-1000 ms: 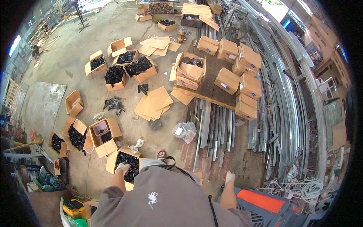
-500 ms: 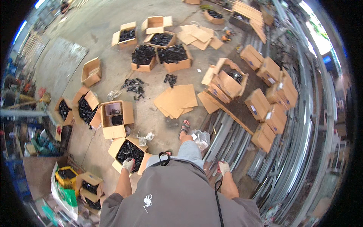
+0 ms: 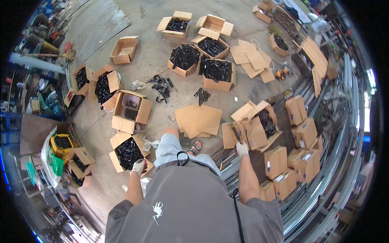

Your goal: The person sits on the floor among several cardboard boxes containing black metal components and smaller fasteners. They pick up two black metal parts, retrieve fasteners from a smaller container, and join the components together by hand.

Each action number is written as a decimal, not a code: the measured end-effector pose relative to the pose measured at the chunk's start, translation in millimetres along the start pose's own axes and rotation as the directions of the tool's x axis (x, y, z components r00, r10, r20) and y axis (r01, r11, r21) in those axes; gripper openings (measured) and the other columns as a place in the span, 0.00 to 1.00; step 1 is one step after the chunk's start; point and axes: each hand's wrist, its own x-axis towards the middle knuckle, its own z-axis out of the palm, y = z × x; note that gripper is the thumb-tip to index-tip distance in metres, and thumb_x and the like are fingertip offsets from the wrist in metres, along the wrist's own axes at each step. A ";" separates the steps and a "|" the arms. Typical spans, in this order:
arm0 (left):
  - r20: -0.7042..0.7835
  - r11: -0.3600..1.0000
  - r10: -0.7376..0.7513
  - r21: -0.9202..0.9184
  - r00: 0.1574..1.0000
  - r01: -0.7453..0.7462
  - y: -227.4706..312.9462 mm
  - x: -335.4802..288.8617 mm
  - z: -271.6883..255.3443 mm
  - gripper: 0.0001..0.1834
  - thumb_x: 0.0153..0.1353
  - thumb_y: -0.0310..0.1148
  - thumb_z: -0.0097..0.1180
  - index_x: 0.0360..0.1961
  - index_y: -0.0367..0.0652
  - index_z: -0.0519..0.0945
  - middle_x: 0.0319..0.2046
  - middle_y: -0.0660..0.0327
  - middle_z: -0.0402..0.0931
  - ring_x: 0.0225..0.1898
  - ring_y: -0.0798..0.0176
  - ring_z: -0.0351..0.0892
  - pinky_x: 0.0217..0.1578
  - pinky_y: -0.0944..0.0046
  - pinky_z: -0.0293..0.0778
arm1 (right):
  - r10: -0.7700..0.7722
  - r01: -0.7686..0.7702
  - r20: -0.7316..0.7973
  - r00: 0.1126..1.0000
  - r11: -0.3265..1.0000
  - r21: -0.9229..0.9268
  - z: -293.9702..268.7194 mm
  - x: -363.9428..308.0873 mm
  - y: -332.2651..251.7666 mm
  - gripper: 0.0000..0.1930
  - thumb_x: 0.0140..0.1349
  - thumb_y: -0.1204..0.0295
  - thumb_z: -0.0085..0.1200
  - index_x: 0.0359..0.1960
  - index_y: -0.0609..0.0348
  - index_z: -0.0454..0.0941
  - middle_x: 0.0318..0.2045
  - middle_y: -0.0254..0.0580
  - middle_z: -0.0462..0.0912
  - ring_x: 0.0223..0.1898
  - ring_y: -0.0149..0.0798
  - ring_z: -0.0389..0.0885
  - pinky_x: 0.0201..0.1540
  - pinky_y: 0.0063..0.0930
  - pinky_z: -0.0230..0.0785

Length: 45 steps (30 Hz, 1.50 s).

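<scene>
My left hand, in a pale glove with bare fingertips, is over the near right corner of an open cardboard box full of small black parts. Its fingers are curled, and nothing shows in them. In a similar glove, my right hand is in front of an open carton on the right. Its fingers are curled too, close to a raised flap; I cannot tell whether they touch it. Dark parts lie inside that carton.
Flat cardboard sheets lie on the floor ahead, with loose black parts beyond. Several open boxes of black parts stand farther off. Closed cartons and long metal profiles line the right side. A clear plastic bag lies left of my legs.
The view has shifted, and my legs have changed position in a step. My right hand has moved forward to the open carton; my left hand stays by the box of black parts.
</scene>
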 end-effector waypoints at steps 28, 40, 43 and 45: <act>-0.122 0.913 0.244 -0.305 0.962 -0.270 483.6 166.1 160.6 0.17 0.67 0.37 0.58 0.53 0.42 0.78 0.38 0.62 0.82 0.36 0.65 0.81 0.36 0.61 0.80 | 0.008 0.054 0.284 0.959 0.977 -0.208 35.8 296.4 -334.1 0.12 0.68 0.67 0.52 0.43 0.63 0.81 0.31 0.41 0.84 0.30 0.33 0.81 0.34 0.30 0.75; 0.115 0.844 0.207 0.481 0.971 -0.237 524.7 230.3 165.7 0.20 0.65 0.45 0.57 0.52 0.44 0.84 0.40 0.60 0.84 0.39 0.66 0.83 0.39 0.63 0.79 | 0.091 -0.243 0.238 0.967 0.613 0.752 -53.0 369.9 -439.5 0.10 0.69 0.65 0.53 0.48 0.52 0.75 0.33 0.45 0.82 0.32 0.47 0.83 0.31 0.42 0.78; 0.097 0.791 0.170 0.580 0.981 -0.195 481.8 281.1 145.8 0.22 0.63 0.48 0.55 0.51 0.47 0.85 0.40 0.60 0.86 0.41 0.62 0.85 0.43 0.60 0.79 | 0.107 -0.181 0.147 0.983 0.669 0.721 6.0 325.3 -498.4 0.11 0.69 0.64 0.55 0.48 0.53 0.75 0.37 0.47 0.83 0.36 0.50 0.85 0.36 0.46 0.80; 0.041 0.806 0.028 0.590 0.999 -0.046 533.1 236.5 153.7 0.23 0.62 0.49 0.56 0.52 0.47 0.85 0.38 0.61 0.86 0.40 0.61 0.86 0.44 0.59 0.79 | 0.187 -0.295 0.232 0.955 0.698 0.652 36.6 309.6 -496.8 0.13 0.68 0.64 0.56 0.50 0.55 0.75 0.39 0.48 0.84 0.39 0.50 0.85 0.38 0.47 0.81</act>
